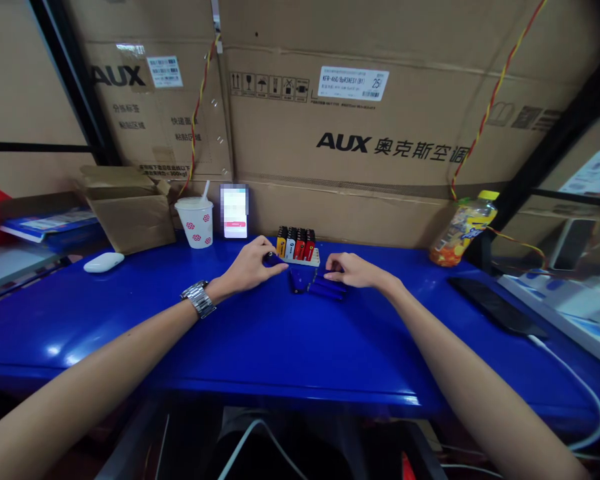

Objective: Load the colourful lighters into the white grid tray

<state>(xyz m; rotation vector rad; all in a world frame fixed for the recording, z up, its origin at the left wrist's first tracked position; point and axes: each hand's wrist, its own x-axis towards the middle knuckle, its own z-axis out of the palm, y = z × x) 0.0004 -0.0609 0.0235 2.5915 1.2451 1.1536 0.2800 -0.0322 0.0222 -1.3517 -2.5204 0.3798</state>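
Observation:
A white tray (303, 262) stands on the blue table, with several lighters (296, 244) upright in it, yellow, white and red with black tops. My left hand (254, 265) is at the tray's left end, its fingers closed on a dark lighter (269, 258). To the right of the tray, my right hand (353, 270) has thumb and fingers pinched together; what they hold, if anything, is too small to make out. Several blue lighters (327, 288) lie in front of the tray, beneath and beside my right fingertips.
Behind the tray stand a lit phone (235, 212), a paper cup with a straw (196, 223) and large cardboard boxes (350, 160). A bottle (463, 230) and a dark phone on a cable (495, 305) are right; a white case (103, 262) and brown carton (130, 217) are left.

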